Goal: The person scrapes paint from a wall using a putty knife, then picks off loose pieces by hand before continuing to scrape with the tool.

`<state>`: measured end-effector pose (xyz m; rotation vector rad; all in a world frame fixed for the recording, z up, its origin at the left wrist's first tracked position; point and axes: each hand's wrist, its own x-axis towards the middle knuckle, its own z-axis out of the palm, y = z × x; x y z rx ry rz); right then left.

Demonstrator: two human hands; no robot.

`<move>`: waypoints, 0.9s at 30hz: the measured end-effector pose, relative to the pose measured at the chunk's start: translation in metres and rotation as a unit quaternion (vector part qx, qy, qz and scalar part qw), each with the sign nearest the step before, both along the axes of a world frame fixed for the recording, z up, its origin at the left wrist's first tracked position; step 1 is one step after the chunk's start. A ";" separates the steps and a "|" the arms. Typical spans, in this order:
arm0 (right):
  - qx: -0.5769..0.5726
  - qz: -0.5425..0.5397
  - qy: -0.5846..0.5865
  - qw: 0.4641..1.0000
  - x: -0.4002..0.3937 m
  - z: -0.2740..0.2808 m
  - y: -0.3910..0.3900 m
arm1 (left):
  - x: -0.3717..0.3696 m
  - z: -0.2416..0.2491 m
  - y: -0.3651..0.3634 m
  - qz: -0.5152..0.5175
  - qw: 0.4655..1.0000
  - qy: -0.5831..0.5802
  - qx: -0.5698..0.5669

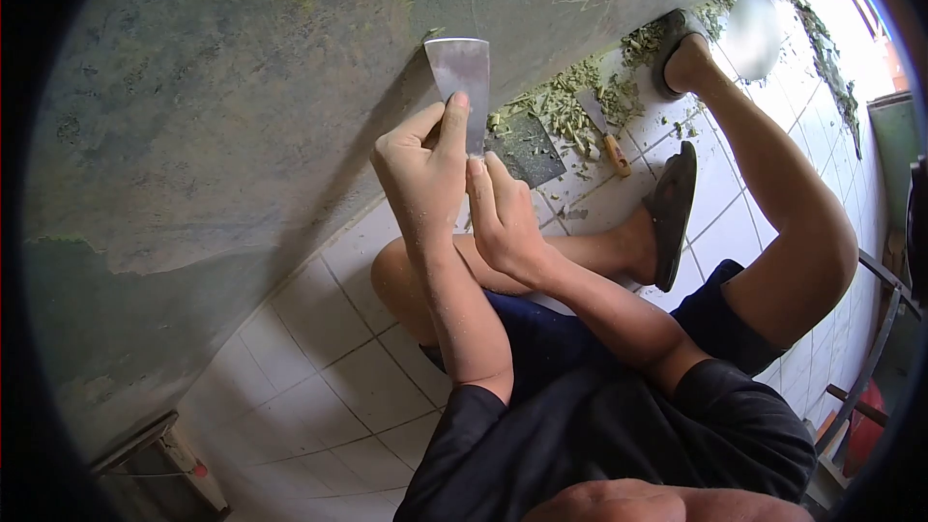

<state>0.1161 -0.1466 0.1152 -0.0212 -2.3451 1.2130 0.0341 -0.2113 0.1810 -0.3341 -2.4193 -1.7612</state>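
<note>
A scraper (464,70) with a wide, flat metal blade is held up against the wall (242,116), its broad edge at the top. My left hand (422,159) is closed on the blade's left side, thumb pressed flat on the metal. Below it, my right hand (505,217) pinches the narrow lower end between thumb and fingers. Any handle there is hidden by the fingers. Green paint with peeling edges covers parts of the wall, and bare grey patches show between.
On the white tiled floor (333,367), a second scraper (615,150) with a wooden handle lies beside a dark flat sheet (532,150) and green paint flakes (570,101). My sandalled feet (672,217) rest close by. A metal frame (860,367) stands at the right.
</note>
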 end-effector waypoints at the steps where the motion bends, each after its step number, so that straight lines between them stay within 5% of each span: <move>1: -0.064 0.012 -0.032 0.997 0.001 0.002 0.000 | 0.001 -0.001 -0.001 0.008 1.000 -0.012 -0.001; 8: -0.175 0.003 -0.117 0.978 -0.003 0.015 0.004 | 0.000 -0.011 0.003 0.021 0.999 0.034 0.019; 23: -0.228 0.017 -0.073 0.971 -0.008 0.008 0.020 | -0.002 -0.020 0.030 0.075 0.987 0.125 0.067; 25: -0.053 0.011 0.008 0.998 -0.006 0.004 0.016 | -0.001 -0.015 0.026 0.065 0.992 0.080 0.072; 27: -0.012 0.011 0.005 1.000 -0.002 0.005 0.013 | 0.002 -0.007 0.022 0.064 0.993 0.074 0.066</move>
